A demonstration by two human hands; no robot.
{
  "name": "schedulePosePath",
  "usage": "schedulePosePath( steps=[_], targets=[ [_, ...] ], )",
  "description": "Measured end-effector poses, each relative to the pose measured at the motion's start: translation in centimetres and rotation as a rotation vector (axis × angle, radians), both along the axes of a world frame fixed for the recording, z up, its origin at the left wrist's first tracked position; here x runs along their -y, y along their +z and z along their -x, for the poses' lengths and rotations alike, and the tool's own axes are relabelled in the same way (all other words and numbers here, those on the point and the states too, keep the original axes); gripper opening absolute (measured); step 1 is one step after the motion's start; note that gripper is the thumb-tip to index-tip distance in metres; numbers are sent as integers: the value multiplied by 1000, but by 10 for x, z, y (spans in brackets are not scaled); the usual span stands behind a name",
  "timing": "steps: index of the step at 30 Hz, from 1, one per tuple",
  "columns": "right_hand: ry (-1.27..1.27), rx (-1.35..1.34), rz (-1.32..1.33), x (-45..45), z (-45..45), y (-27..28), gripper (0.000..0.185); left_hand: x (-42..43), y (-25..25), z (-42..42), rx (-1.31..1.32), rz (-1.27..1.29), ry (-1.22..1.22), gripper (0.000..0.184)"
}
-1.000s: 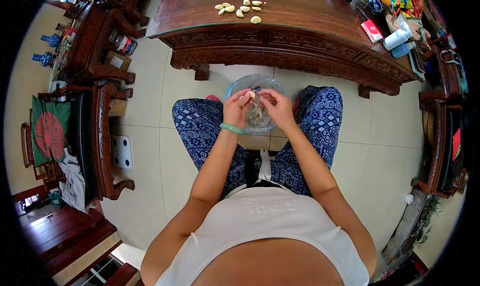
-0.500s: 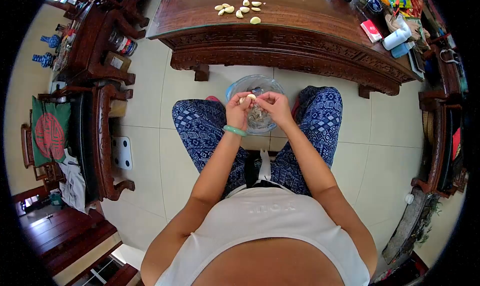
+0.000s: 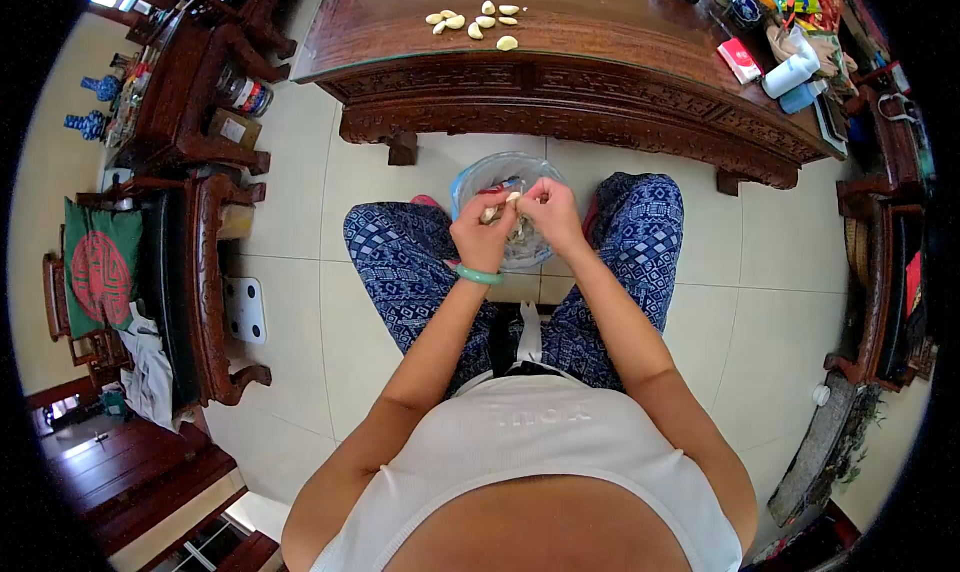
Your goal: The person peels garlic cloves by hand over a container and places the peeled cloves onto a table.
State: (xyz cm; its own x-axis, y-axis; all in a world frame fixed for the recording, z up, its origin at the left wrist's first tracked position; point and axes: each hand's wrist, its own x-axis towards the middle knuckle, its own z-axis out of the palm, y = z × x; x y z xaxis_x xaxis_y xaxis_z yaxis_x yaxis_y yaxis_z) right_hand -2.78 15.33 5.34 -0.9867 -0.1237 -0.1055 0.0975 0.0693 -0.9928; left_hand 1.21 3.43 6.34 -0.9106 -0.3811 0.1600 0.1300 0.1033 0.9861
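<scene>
In the head view, pinched at the fingertips of both hands, just above the round basin [image 3: 484,162]: a garlic clove [image 3: 513,198]. Left hand [image 3: 482,227] with grip pressed together on the clove from the left. Tucked lower in the same hand, a second pale piece [image 3: 489,215], partly covered by fingers; cannot tell whether peeled. Right hand [image 3: 550,214] also with a pinching grip, thumb and forefinger together at the clove's right edge. Around the left wrist, a green bangle [image 3: 480,276]. In the basin, below the hands, pale scraps and something red near the far side, too small to make out. Between knees in blue patterned trousers [image 3: 640,232], over tiled floor [image 3: 760,232] and near the desk [image 3: 620,42]: the basin. On the desk, left of its middle, a loose group of pale cloves [image 3: 475,31], one nearest the front edge. Toward the desk's right end, a white bottle [image 3: 790,75] beside a red-and-white packet [image 3: 740,60].
</scene>
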Motion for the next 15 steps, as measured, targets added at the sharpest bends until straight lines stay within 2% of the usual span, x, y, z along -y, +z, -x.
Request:
schedulePosePath(
  steps=[2,3,5,7,8,10,14,15],
  targets=[
    [-21,-30,-43,2,-1,7,18,4,9,-1,-210,465,15,17],
    [-41,-59,-84,3,-2,10,19,5,13,0,-208,465,15,17],
    [-38,-23,-67,2,-1,7,19,6,20,2,-311,626,-65,19],
    [24,267,313,0,-1,-2,17,6,24,1,-318,599,-62,18],
    [24,268,313,0,-2,-5,17,6,25,1,-326,570,-58,17],
    [55,310,515,3,-4,-3,15,5,24,4,-299,577,-26,16],
    [2,230,463,4,-3,4,14,11,17,7,-144,572,39,14],
    [9,144,319,3,0,6,13,12,14,9,-145,572,40,14]
  ],
)
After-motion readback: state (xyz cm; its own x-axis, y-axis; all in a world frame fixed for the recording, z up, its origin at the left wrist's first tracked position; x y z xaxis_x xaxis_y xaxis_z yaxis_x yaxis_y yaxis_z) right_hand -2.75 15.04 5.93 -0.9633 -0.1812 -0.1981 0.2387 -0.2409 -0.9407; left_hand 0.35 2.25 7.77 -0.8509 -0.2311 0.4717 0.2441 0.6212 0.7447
